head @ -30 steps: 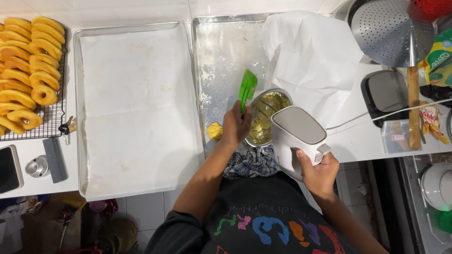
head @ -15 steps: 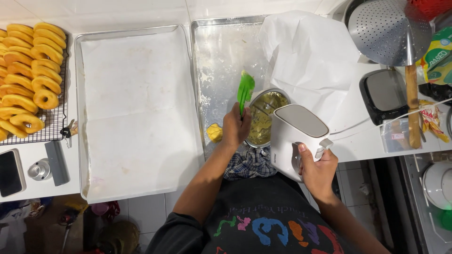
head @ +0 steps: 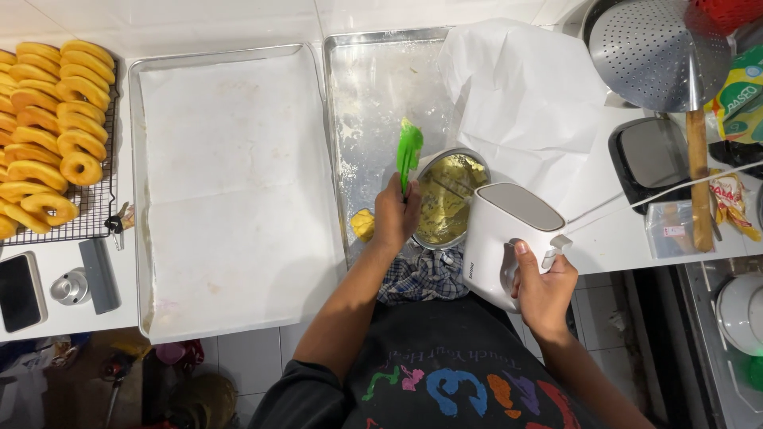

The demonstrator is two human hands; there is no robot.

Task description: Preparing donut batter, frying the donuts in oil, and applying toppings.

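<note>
Green spatula (head: 409,151) gripped in left hand (head: 395,216) beside metal bowl (head: 447,199) of batter; right hand (head: 543,286) clasps white mixer (head: 502,242). Scraping seems underway.

Your left hand (head: 395,216) grips a bright green spatula (head: 409,151), and your right hand (head: 543,286) holds a white hand mixer (head: 502,238) with a grey top panel. Between them the steel bowl (head: 449,199) shows pale yellow-green batter. At six o'clock of the bowl lies a blue-and-white checked cloth (head: 421,276). At nine o'clock, white paper lines the silver tray (head: 230,191); further at nine, golden-yellow doughnuts (head: 48,135) sit on a black wire rack (head: 95,222). Your black apron (head: 461,373) carries multicoloured lettering.
</note>
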